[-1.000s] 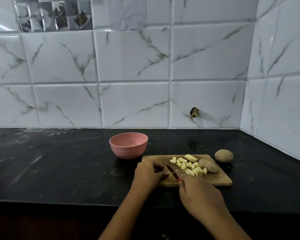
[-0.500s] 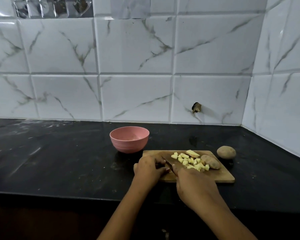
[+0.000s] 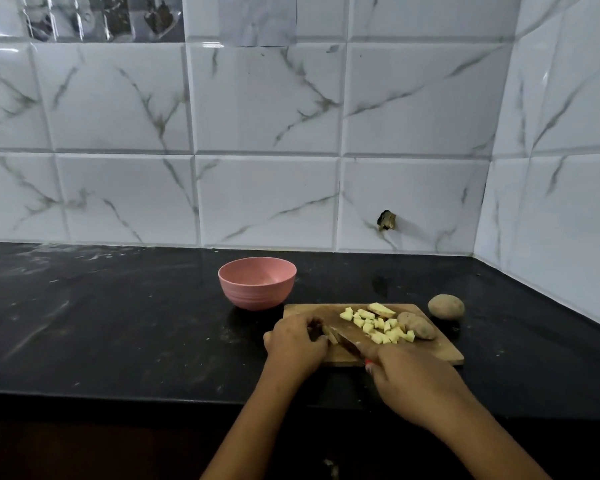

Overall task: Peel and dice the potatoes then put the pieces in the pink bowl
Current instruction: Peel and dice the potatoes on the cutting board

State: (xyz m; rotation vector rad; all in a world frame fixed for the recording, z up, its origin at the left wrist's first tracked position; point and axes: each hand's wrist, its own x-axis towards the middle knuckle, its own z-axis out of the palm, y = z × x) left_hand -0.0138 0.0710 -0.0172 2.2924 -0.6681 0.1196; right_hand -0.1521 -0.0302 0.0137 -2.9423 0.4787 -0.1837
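Head view: black counter (image 3: pixel 118 323), marbled white tiles (image 3: pixel 267 98); left hand (image 3: pixel 297 341) around potato slices (image 3: pixel 331 335), right hand (image 3: pixel 413 379) around knife (image 3: pixel 349 345).

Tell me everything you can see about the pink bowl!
The pink bowl is round and deep, with a matte surface that looks like plastic and faint ridges ringing its lower wall. It stands upright on the black counter, close by the far left corner of the wooden cutting board. The part of its inside that shows holds nothing.
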